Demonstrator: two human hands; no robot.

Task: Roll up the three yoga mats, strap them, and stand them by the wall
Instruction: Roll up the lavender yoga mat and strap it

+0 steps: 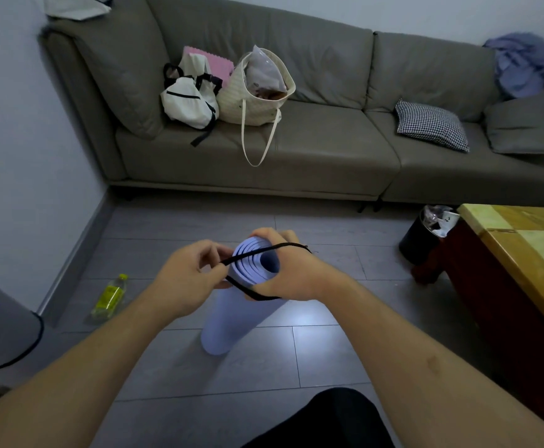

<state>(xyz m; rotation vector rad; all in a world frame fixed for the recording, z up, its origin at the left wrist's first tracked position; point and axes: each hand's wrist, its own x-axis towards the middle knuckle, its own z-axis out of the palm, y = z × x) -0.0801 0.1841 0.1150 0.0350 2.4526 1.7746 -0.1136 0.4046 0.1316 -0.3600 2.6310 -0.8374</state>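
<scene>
A rolled lilac yoga mat [232, 321] stands upright on the grey floor in the middle of the view, its spiral top end facing me. My right hand [291, 273] grips the top of the roll, fingers curled round its far side. A black strap [257, 252] runs across the mat's open end and loops over my right hand. My left hand [188, 276] pinches that strap at the roll's left edge. No other mats are in view.
A grey sofa [329, 150] along the far wall carries two bags [228, 92] and cushions. A plastic bottle [111, 297] lies on the floor at left. A black bin [422, 237] and a wooden table [522, 253] stand at right. A wall [22, 156] runs along the left.
</scene>
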